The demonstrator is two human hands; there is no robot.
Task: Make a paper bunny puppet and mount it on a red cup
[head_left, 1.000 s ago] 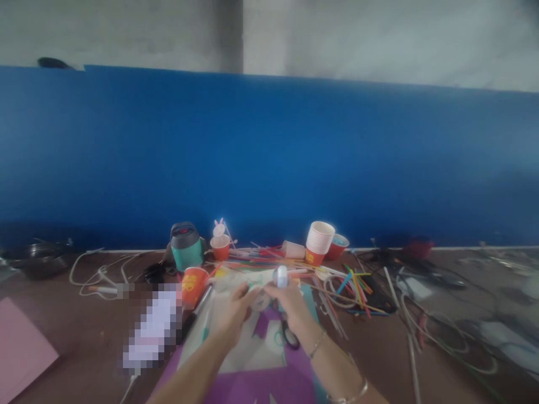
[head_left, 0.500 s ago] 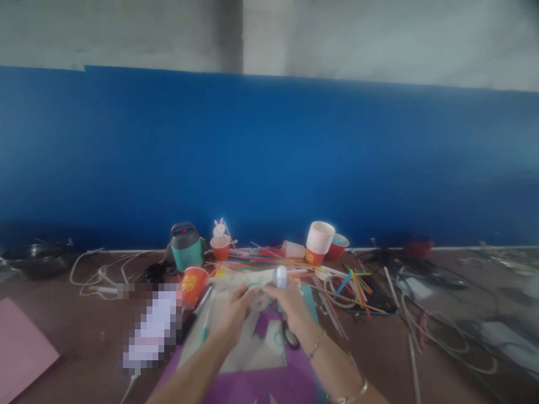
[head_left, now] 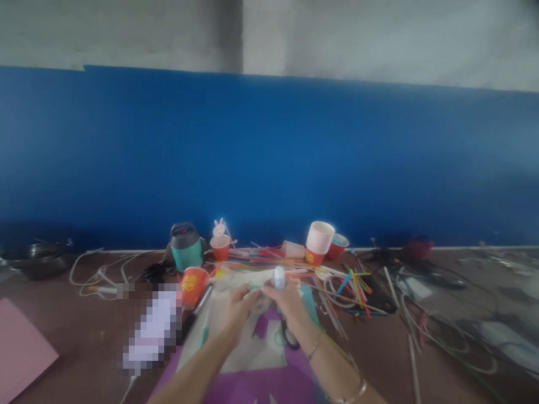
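In the middle of the work area, my left hand [head_left: 238,308] pinches a small round paper cutout [head_left: 261,303] with faint drawn marks. Close on its right, my right hand [head_left: 290,306] is closed around a white and pale blue glue stick [head_left: 279,277], its white end pointing up. The fingertips of both hands nearly meet at the cutout, and partly hide it. Below them lie white paper sheets [head_left: 240,356] on a purple sheet [head_left: 252,387]. Black-handled scissors [head_left: 290,336] lie partly under my right wrist.
Behind my hands are a teal flask [head_left: 186,255], a red cup with a paper rabbit [head_left: 219,229], stacked paper cups [head_left: 320,241] and scattered coloured sticks [head_left: 357,289]. A tilted red cup [head_left: 193,286] lies left, near a blurred-out phone [head_left: 154,325]. White cables [head_left: 455,342] run at right.
My right hand and the glue stick have shifted slightly left and down. The round cutout has tilted and is more covered by my fingers. Objects around have stayed put.
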